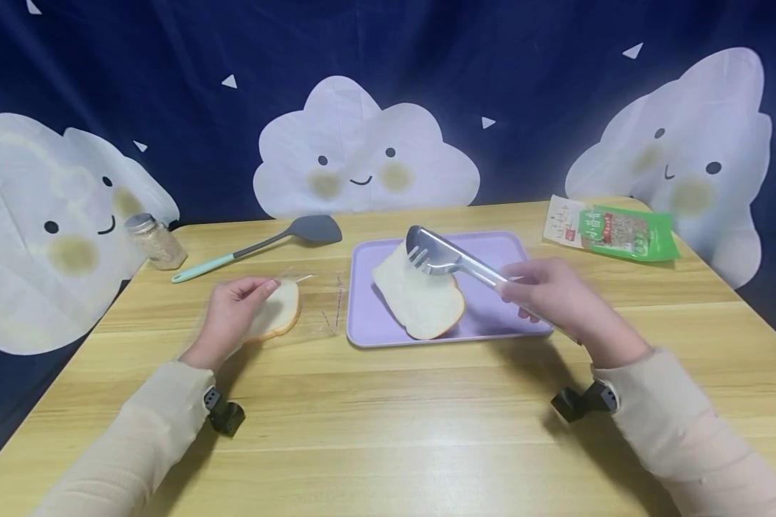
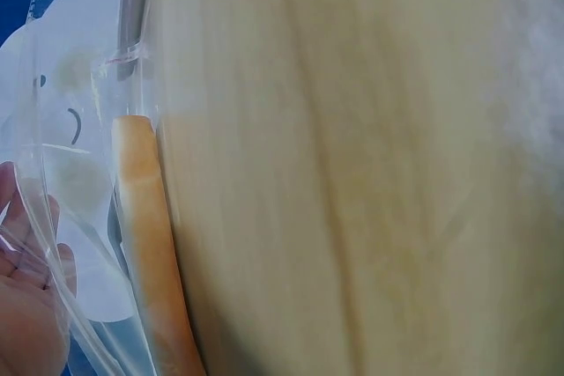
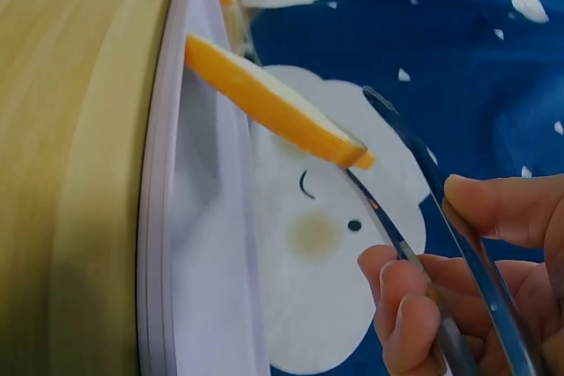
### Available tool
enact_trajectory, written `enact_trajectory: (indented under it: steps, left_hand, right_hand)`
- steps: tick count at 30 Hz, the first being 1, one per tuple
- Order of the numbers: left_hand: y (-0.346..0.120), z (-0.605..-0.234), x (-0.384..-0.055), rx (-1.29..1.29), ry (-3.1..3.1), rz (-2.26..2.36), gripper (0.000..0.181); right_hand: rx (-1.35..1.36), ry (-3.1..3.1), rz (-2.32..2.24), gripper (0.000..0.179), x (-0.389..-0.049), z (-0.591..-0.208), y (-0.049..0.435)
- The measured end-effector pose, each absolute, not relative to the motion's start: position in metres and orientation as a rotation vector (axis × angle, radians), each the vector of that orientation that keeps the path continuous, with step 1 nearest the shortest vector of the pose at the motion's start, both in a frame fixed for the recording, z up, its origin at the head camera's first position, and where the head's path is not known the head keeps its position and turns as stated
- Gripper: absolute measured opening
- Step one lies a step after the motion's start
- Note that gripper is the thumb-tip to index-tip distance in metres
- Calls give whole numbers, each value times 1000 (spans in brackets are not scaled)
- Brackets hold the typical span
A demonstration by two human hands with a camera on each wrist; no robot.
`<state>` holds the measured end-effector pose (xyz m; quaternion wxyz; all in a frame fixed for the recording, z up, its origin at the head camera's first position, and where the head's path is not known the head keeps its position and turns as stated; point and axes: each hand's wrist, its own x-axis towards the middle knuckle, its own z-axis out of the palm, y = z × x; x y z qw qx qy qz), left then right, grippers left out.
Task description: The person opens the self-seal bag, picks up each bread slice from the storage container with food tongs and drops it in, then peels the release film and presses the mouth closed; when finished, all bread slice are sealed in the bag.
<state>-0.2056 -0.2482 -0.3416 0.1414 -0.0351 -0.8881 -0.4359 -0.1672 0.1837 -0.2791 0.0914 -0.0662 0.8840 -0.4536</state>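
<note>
My right hand (image 1: pixel 550 291) grips metal tongs (image 1: pixel 468 267) over the tray. In the right wrist view the tongs' arms stand spread; the lower one meets the raised edge of a bread slice (image 3: pixel 273 107), the upper one is apart from it. That slice leans at a tilt, its low edge on the lilac tray (image 1: pixel 375 332). To the left, my left hand (image 1: pixel 233 309) pinches the top of a clear plastic bag (image 1: pixel 320 305) between thumb and fingers. Another bread slice (image 2: pixel 150 217) lies inside the bag, close over the table and partly hidden by the hand.
Behind the bag lies a turner (image 1: pixel 313 230) with a grey head and mint handle. A lidded glass jar (image 1: pixel 156 243) stands at the table's back left. At the back right are a green packet (image 1: pixel 630 233) and a white packet (image 1: pixel 561 221). A dark curtain with clouds hangs behind.
</note>
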Motion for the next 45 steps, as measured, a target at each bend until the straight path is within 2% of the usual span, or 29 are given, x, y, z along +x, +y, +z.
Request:
enact_trajectory:
  steps: [10,18,22,29,45]
  left_hand:
    - [-247,-341,-204,-93,-2570,-1272,34]
    - [-246,-340,-203,-103,-2558,-1286,33]
    - [-247,-341,-203,-89,-2572,-1292,35]
    - [-247,-343,-203,-60,-2577,-1295,36]
    - [-245,-340,-204,-101,-2568,-1281,34]
  right_hand:
    - [-350,2890,-1102,40,-149,-282,162]
    - [-497,3058,-960,20,-138,-289,149]
    - [-484,3080,-942,18,-136,-290,148]
    - [-493,3139,-918,25,-143,-282,161]
    - [-608,3416,-764,22,-163,-292,182]
